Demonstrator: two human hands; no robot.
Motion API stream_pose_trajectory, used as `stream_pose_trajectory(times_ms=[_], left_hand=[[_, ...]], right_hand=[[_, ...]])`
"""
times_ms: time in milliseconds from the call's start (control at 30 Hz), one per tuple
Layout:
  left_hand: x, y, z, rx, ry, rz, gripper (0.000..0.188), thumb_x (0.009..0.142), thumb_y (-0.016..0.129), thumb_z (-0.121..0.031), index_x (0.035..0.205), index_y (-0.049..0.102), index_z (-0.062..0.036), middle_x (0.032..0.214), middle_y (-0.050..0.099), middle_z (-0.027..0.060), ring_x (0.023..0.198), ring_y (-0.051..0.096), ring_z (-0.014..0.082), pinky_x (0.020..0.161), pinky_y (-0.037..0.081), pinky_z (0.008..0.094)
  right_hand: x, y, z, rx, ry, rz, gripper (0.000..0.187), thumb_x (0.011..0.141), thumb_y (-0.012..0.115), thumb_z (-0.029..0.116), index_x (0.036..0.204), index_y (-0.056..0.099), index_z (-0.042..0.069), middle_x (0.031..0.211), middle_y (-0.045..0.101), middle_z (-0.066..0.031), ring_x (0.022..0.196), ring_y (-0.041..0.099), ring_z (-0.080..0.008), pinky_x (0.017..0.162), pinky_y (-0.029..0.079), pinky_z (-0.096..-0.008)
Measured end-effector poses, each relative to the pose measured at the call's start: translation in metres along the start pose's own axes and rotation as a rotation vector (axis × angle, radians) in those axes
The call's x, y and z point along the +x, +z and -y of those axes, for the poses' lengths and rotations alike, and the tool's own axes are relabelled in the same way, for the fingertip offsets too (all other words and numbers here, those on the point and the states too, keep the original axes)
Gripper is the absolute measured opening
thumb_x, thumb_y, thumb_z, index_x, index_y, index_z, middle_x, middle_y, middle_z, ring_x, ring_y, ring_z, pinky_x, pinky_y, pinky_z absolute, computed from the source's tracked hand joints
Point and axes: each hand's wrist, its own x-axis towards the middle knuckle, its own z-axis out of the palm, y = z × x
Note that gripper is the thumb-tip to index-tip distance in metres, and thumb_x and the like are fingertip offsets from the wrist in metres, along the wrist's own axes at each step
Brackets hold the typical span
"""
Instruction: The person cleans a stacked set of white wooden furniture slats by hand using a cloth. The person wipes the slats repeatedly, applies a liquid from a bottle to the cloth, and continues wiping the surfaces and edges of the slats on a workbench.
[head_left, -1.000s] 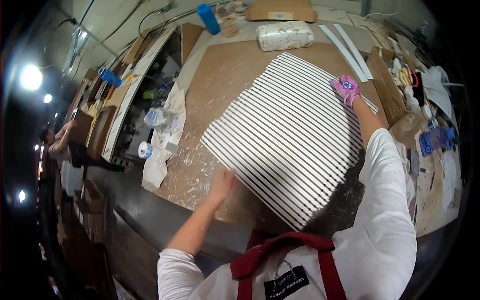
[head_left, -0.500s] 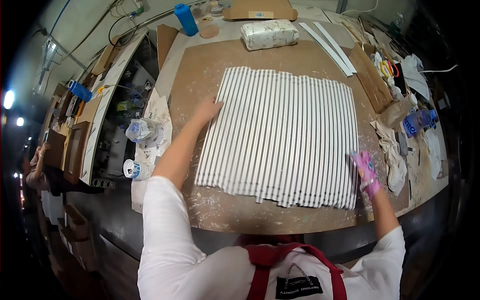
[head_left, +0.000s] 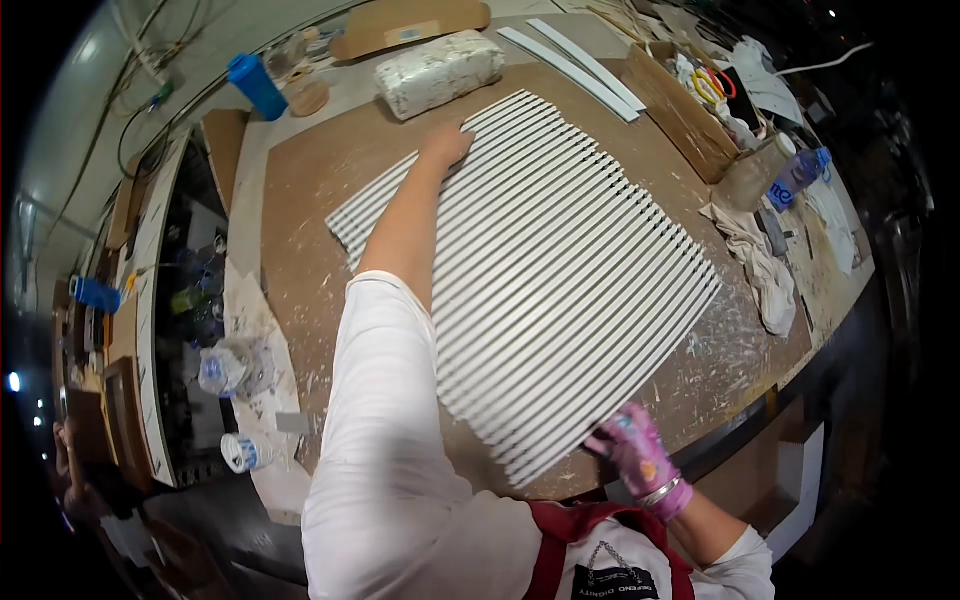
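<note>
A large white ribbed panel [head_left: 560,270], made of many narrow parallel strips with dark gaps between them, lies turned at a slant on a brown board. My bare left hand [head_left: 446,150] has its fingers closed at the panel's far left edge; the fingertips are partly hidden. My right hand [head_left: 632,450], in a pink patterned glove, grips the near edge by its lower corner. The right fingertips are partly tucked out of sight there. My left forearm crosses over the panel's left part.
A plastic-wrapped block [head_left: 440,75] stands beyond the panel, beside two loose white strips [head_left: 575,65]. A cardboard box [head_left: 690,110] of tools and a crumpled cloth [head_left: 755,265] lie on the right. At left are a blue bottle [head_left: 257,88] and a white tub [head_left: 243,452].
The panel has turned clockwise, so its strips now run diagonally. My left hand has moved farther away with its edge, while my right hand has come nearer to my body.
</note>
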Motion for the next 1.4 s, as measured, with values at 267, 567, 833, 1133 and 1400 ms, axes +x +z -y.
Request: stream_pose_trajectory(times_ms=[267,567,833,1133,1400], left_hand=[[0.029,0.014,-0.033,0.139,0.171,0.0,0.054,0.092,0.046,-0.044,0.134,0.05,-0.0117,0.129,0.056,0.016,0.12,0.051,0.0339,0.1,0.039,0.0443],[-0.151,-0.014,-0.06,-0.271,0.542,-0.057,0.05,0.091,0.056,-0.031,0.132,0.048,-0.0029,0.135,0.049,0.0169,0.123,0.047,0.0347,0.103,0.038,0.0408],[-0.4,-0.013,-0.071,0.128,0.353,0.221,0.082,0.073,0.075,-0.031,0.142,0.035,-0.009,0.148,0.033,0.0142,0.136,0.032,0.0346,0.109,0.028,0.0471],[-0.448,0.013,-0.087,0.442,0.319,0.087,0.075,0.078,0.065,-0.045,0.143,0.037,-0.0197,0.15,0.034,0.0052,0.133,0.035,0.0306,0.107,0.03,0.05],[-0.431,0.004,-0.062,0.603,0.339,0.169,0.073,0.08,0.064,-0.043,0.144,0.036,-0.024,0.151,0.033,0.0009,0.135,0.034,0.03,0.106,0.031,0.0519]], right_hand=[[0.005,0.037,0.007,0.378,0.234,0.289,0.03,0.091,0.059,0.022,0.112,0.053,0.0,0.116,0.058,-0.0083,0.112,0.055,-0.0222,0.1,0.044,-0.0387],[0.027,0.019,0.021,0.595,0.483,0.301,0.043,0.09,0.058,0.029,0.098,0.056,-0.013,0.093,0.063,-0.0194,0.092,0.061,-0.029,0.082,0.052,-0.0389],[0.074,-0.071,-0.004,-0.112,-0.034,1.029,0.046,0.096,0.051,0.025,0.135,0.042,0.002,0.139,0.041,-0.0186,0.123,0.049,-0.0323,0.104,0.041,-0.0446],[0.065,-0.072,0.112,-0.882,-0.051,1.082,0.052,0.094,0.057,0.035,0.133,0.048,0.001,0.124,0.057,-0.0116,0.113,0.056,-0.0188,0.096,0.046,-0.0309],[0.184,-0.005,0.227,-0.923,-0.572,0.755,0.044,0.093,0.053,0.024,0.131,0.049,0.001,0.131,0.053,-0.0134,0.123,0.05,-0.0212,0.102,0.041,-0.0322]])
